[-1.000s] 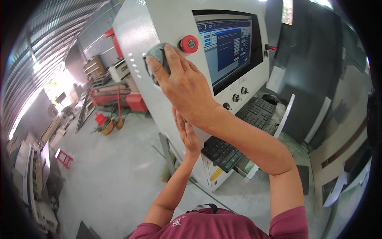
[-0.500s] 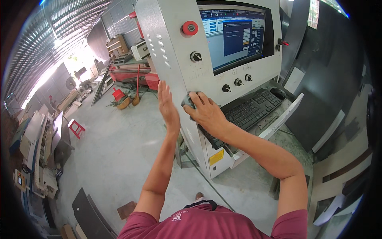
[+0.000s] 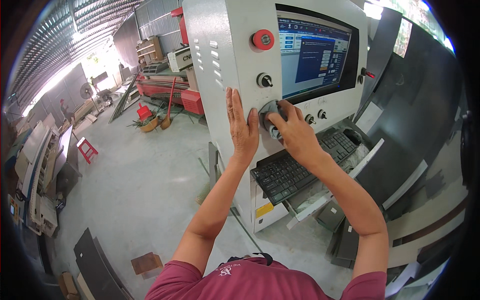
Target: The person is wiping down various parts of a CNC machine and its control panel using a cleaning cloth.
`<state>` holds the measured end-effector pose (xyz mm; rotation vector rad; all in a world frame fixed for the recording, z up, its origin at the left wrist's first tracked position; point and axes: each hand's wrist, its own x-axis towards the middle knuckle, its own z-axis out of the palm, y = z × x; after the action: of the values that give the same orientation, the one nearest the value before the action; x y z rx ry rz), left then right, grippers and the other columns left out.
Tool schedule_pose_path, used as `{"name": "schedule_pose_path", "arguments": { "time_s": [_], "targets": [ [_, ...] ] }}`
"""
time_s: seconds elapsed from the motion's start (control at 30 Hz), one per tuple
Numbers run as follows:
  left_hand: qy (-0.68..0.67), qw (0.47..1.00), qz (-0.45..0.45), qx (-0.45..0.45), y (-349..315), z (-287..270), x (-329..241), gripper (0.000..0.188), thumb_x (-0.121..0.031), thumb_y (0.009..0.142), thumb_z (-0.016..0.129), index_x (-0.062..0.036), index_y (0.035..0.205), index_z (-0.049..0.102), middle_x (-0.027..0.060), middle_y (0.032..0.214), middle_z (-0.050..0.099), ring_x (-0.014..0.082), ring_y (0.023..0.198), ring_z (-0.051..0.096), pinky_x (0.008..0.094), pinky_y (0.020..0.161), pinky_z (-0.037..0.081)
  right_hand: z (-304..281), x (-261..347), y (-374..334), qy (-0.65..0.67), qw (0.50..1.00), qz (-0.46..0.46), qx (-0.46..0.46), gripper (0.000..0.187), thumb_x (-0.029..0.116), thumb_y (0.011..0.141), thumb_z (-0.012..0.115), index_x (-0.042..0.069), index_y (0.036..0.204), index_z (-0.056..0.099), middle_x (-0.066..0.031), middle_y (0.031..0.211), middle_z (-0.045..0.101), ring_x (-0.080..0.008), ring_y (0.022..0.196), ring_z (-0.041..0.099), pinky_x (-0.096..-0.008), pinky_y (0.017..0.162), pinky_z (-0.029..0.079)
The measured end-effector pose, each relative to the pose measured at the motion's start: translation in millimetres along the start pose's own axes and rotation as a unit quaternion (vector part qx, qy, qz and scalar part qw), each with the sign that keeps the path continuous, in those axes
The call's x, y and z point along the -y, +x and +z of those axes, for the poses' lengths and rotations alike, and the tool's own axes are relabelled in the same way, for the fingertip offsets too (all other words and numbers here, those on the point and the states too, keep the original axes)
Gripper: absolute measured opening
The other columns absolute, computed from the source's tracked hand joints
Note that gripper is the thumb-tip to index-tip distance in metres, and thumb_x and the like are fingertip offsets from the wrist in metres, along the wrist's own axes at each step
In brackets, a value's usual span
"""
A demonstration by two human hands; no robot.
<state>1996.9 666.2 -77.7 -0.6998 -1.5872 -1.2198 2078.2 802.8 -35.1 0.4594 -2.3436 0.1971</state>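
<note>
A grey cloth (image 3: 271, 120) is bunched under the fingers of my right hand (image 3: 295, 131), pressed against the white front panel of a machine control cabinet (image 3: 245, 65). My left hand (image 3: 242, 127) lies flat on the cabinet's side near its front corner, fingers stretched upward and holding nothing. Above the cloth sit a black rotary switch (image 3: 264, 80) and a red emergency stop button (image 3: 263, 39). The lit monitor (image 3: 315, 55) is set into the panel. Two more switches (image 3: 310, 119) show just right of my right hand, and a black keyboard (image 3: 285, 181) rests on a pull-out tray below.
A black mouse (image 3: 352, 136) lies at the keyboard's right end on the tray (image 3: 345, 177). Dark sheets (image 3: 405, 100) lean on the right. A red stool (image 3: 87, 150), a broom (image 3: 167, 120) and a basket (image 3: 149, 125) stand on the floor to the left, and a cable runs beside the cabinet.
My right hand has moved the cloth from the cabinet's front corner rightward onto the front panel. My left hand has come to rest flat on the cabinet side. The view has shifted.
</note>
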Motion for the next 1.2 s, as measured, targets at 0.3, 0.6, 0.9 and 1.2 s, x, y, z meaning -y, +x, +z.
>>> {"name": "schedule_pose_path", "arguments": {
  "time_s": [0.3,0.6,0.9,1.2],
  "targets": [
    [-0.021,0.999,0.032,-0.006,-0.7,3.4,6.8,0.058,-0.006,0.092,0.051,0.0021,0.144,0.026,0.0236,0.150,0.023,0.0373,0.140,0.022,0.0434,0.112,0.021,-37.2,-33.3,58.0,0.066,0.980,0.009,-0.186,0.057,-0.008,0.066,0.067,0.015,0.116,0.052,-0.0150,0.127,0.044,-0.0392,0.115,0.048,-0.0422,0.093,0.045],
    [-0.016,0.999,0.033,0.002,-3.1,-1.4,-4.2,0.058,-0.004,0.092,0.051,0.0031,0.144,0.026,0.0237,0.150,0.023,0.0375,0.140,0.023,0.0423,0.112,0.022,-62.7,-51.7,112.1,0.063,0.955,0.006,-0.291,0.056,-0.004,0.068,0.071,0.016,0.117,0.053,-0.0160,0.126,0.046,-0.0396,0.114,0.048,-0.0419,0.092,0.046],
    [0.012,1.000,0.008,0.003,-6.0,3.7,-3.5,0.058,-0.003,0.093,0.048,0.0043,0.145,0.022,0.0241,0.150,0.023,0.0363,0.140,0.024,0.0405,0.113,0.021,-92.8,-27.8,219.8,0.031,0.895,-0.177,-0.409,0.049,0.005,0.075,0.066,0.018,0.122,0.054,-0.0165,0.131,0.047,-0.0361,0.121,0.045,-0.0433,0.100,0.040],
    [0.029,0.999,-0.016,0.002,-6.4,11.9,-11.7,0.057,-0.008,0.097,0.040,0.0014,0.147,0.016,0.0204,0.152,0.023,0.0309,0.141,0.022,0.0386,0.113,0.018,-105.0,-153.0,227.6,-0.039,0.880,-0.122,-0.458,0.045,0.015,0.079,0.065,0.017,0.122,0.054,-0.0179,0.123,0.053,-0.0379,0.113,0.052,-0.0466,0.091,0.045]
  ]
}}
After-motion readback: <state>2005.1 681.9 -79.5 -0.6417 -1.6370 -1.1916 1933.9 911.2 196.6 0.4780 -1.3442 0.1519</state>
